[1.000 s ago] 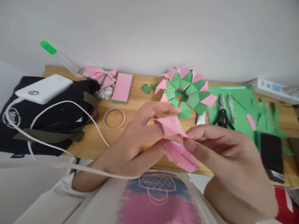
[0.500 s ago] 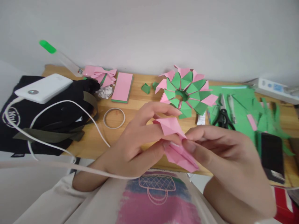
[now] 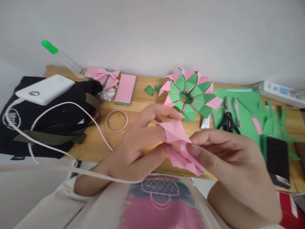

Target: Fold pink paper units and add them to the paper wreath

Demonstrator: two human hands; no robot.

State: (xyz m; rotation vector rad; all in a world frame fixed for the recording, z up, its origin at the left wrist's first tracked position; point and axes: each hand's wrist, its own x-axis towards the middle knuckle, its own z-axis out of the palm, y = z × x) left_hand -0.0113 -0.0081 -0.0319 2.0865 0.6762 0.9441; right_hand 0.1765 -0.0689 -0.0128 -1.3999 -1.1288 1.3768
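Observation:
Both hands hold a folded pink paper piece (image 3: 175,131) in front of my chest, above the table's near edge. My left hand (image 3: 145,143) grips its left side, with a finger tucked between the upper and lower flaps. The thumb and forefinger of my right hand (image 3: 224,162) pinch its right end. A small white patch shows in the fold between them. Behind the hands stands a ring of folded green and pink paper units (image 3: 190,82); my left fingertips appear close to its front edge, and I cannot tell whether they touch.
On the left are a black bag (image 3: 47,124), a power bank (image 3: 45,89) with a white cable, a tape roll (image 3: 106,120) and pink paper strips (image 3: 125,87). Black scissors (image 3: 228,121), green paper (image 3: 249,111), a phone (image 3: 277,159) and a power strip (image 3: 283,92) lie on the right.
The pink paper's upper flap has shifted slightly, and its fold shows the white patch more clearly. Both hands keep nearly the same place and grip.

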